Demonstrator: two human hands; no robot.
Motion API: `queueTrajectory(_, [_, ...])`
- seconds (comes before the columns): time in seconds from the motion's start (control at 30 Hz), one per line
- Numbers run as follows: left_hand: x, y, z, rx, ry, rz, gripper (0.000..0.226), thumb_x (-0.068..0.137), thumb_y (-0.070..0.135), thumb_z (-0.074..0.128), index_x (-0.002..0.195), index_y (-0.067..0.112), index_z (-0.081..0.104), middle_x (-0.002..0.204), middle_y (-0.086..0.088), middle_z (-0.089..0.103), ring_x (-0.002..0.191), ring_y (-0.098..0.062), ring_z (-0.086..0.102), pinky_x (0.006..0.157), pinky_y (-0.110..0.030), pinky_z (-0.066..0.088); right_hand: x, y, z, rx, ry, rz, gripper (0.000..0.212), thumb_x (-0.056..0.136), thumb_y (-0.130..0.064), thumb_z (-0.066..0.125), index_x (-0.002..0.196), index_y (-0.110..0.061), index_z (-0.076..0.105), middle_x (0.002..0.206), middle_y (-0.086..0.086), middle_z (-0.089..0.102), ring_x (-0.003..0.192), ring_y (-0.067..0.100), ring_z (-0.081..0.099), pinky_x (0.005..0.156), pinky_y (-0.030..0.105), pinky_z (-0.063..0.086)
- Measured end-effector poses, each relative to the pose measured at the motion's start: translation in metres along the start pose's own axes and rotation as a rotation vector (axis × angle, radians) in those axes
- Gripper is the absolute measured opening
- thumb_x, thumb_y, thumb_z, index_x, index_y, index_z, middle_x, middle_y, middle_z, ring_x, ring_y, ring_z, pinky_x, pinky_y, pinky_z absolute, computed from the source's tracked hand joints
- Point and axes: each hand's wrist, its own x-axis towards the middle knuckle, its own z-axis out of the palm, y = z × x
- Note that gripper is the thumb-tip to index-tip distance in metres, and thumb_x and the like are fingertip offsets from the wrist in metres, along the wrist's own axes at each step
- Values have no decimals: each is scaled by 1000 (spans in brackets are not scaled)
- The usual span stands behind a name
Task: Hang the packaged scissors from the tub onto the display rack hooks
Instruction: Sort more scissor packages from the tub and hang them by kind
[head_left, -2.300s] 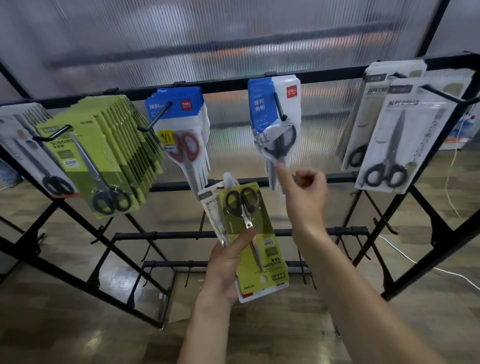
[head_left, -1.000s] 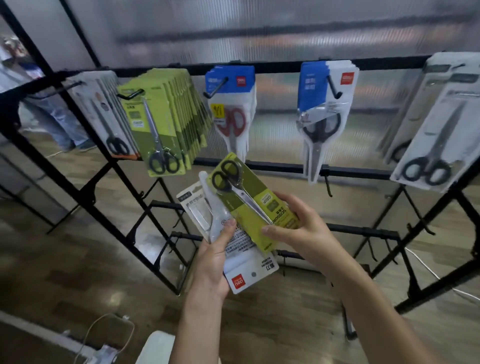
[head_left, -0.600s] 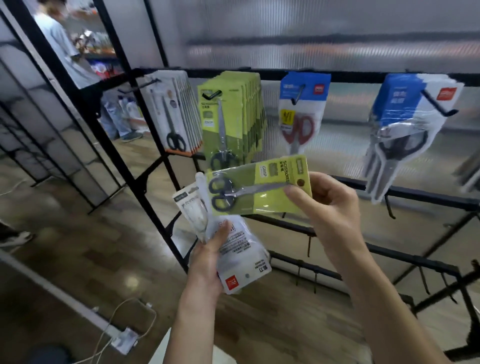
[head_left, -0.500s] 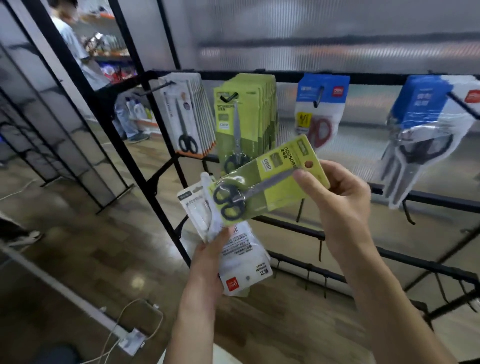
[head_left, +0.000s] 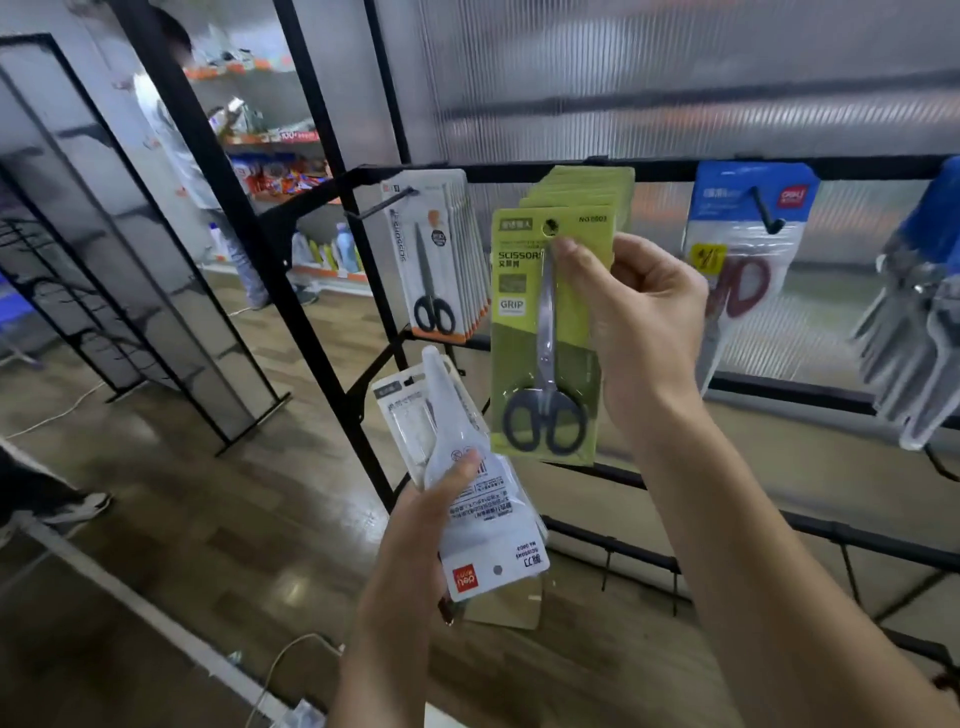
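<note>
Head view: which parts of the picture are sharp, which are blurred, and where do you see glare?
In the head view, the green cardboard scissors pack pinched by the right hand is fairly sharp; the clear plastic packs in the left hand show glare; the blue-topped packs at the right edge are smeared by motion blur; the brown glossy floor reflects bright spots; the black rack bars bend from wide-angle distortion.

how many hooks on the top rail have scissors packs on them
4 in view: white packs far left, green packs behind the held one, blue-topped red-handled pack, and blue packs at the right edge. More may hang beyond.
</note>
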Motion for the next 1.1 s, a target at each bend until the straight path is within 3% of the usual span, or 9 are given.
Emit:
queueTrajectory(0.07, [4,3,0,3,-17,5,53,87,31,85,135,21,65,115,-15,80,103,-38,78,95,-59,62,8,4,8,-17,33,25,12,88,-18,83,93,-9,80,96,28,73,80,27,63,74,47,54])
queueTrajectory(0.2, [11,2,2,26,-6,-26,42,88,28,82,127,19,69,105,-14,82,83,-29,81,65,-37,64,23,15,10,-94,137,68,10,87,-17,83,90,-8,78,93,21,76,79,29,70,79,43,60])
queueTrajectory(0.3, [19,0,4,49,-6,-75,52,81,34,87,128,21,69,104,-11,82,89,-34,81,71,-40,63,35,23,8,-185,194,89,14,83,-25,85,88,-15,76,89,14,76,78,26,70,77,50,61])
queueTrajectory(0.53, [25,2,7,-45,-67,-82,44,82,26,84,124,16,72,108,-14,82,95,-36,80,73,-41,65,64,25,6,-414,347,108,48,76,-41,88,103,-23,53,94,-8,58,82,7,56,85,34,57])
queueTrajectory(0.7, [29,1,7,-81,-106,-78,62,75,27,88,132,10,70,116,-19,79,106,-42,76,94,-55,62,72,28,8,-443,357,168,54,79,-46,86,106,-22,47,94,-10,53,86,8,55,89,37,54])
queueTrajectory(0.77, [30,-1,8,-79,-134,-67,64,76,29,95,132,10,71,118,-20,78,108,-42,76,97,-59,60,69,29,8,-400,349,208,60,78,-48,87,113,-21,46,102,-8,55,95,11,56,94,38,52])
queueTrajectory(0.87, [28,-3,11,-81,-178,-42,84,55,40,105,127,11,74,120,-21,77,109,-43,75,101,-63,57,54,32,2,-367,347,220,67,78,-51,86,122,-20,45,120,1,57,109,18,58,99,35,49])
queueTrajectory(1.0, [27,-7,13,-145,-213,-35,52,68,25,98,115,14,79,110,-18,79,98,-37,77,96,-58,59,15,37,-10,-386,318,181,62,82,-49,83,124,-22,47,118,-4,54,107,10,55,98,28,47])
queueTrajectory(1.1, [27,-12,16,-146,-229,-26,74,57,30,104,123,12,76,113,-19,77,101,-37,76,93,-57,61,-26,41,-20,-368,196,243,47,85,-43,82,116,-19,56,105,-4,59,93,9,59,82,24,50])
